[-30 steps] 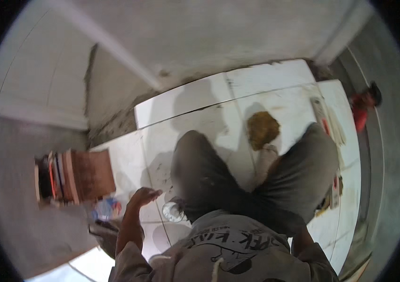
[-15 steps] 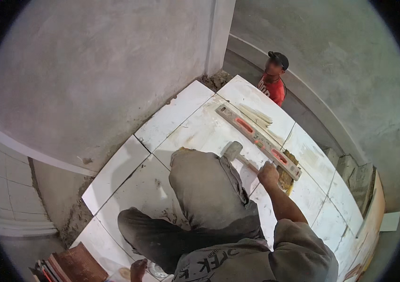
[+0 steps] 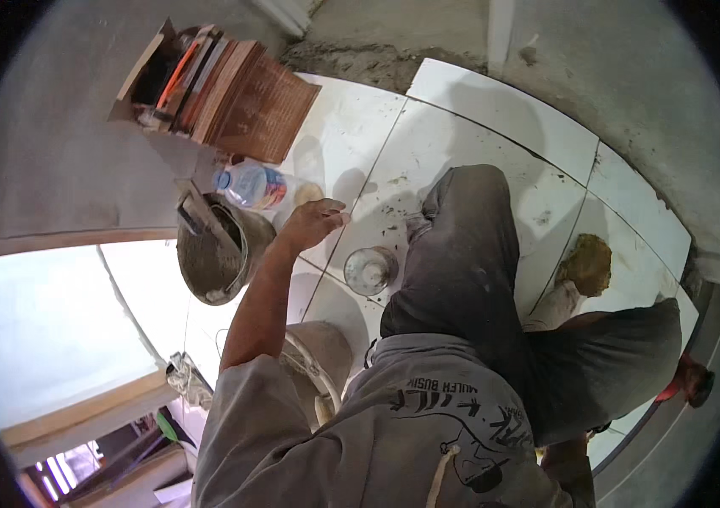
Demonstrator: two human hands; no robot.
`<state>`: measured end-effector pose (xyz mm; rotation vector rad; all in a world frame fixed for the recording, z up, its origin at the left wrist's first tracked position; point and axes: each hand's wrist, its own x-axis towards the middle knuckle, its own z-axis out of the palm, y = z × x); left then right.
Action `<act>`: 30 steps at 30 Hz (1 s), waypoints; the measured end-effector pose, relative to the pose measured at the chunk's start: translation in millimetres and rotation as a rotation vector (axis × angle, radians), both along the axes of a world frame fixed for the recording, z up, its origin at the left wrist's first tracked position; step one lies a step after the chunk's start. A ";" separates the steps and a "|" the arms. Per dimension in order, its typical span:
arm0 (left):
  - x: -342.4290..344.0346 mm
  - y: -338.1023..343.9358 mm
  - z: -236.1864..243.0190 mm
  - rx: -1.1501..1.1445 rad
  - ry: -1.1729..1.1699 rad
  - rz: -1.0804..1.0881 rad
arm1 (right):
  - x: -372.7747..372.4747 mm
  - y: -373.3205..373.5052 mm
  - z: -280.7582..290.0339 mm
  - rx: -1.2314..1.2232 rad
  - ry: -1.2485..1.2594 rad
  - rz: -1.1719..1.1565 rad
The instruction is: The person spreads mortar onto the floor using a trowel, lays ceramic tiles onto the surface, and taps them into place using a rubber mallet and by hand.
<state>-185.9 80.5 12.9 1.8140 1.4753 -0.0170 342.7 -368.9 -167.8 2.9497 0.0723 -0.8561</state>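
Observation:
My left hand point(image 3: 316, 223) reaches out over the white tiles, its fingers slightly curled and apart, with nothing visible between them. Just beyond it sits a small pale beige round piece point(image 3: 308, 194). A clear plastic bottle point(image 3: 252, 185) with a blue cap lies to its left. Nearer to me, right of my left wrist, a clear glass jar point(image 3: 370, 271) stands on the tiles by my leg. At the lower right part of my right forearm point(image 3: 569, 468) shows; my right hand itself is hidden.
A bucket of mortar point(image 3: 218, 258) with a trowel point(image 3: 207, 222) stands left of my forearm; another bucket point(image 3: 330, 343) is close to my body. An open box of brown tiles point(image 3: 258, 106) is far left. A yellowish sponge point(image 3: 586, 264) lies right. Another person point(image 3: 695, 381) is at the right edge.
My view has swung left, bringing in the buckets and bottle; the mallet that my right hand held and the spirit level are out of sight. My left hand now reaches forward past the jar.

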 end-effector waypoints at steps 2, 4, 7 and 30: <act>11.4 -15.6 15.8 -0.131 0.047 0.073 | -2.0 0.2 4.5 -0.008 0.003 -0.006; 22.6 -26.2 18.9 -0.267 0.053 0.046 | -2.9 -4.5 9.2 -0.017 0.007 -0.010; 36.6 -46.4 8.6 -0.221 0.168 0.004 | -4.8 -7.3 11.8 -0.018 0.027 0.004; -26.8 -28.2 -27.6 0.471 0.141 -0.223 | 15.4 13.6 53.5 0.066 -0.010 -0.049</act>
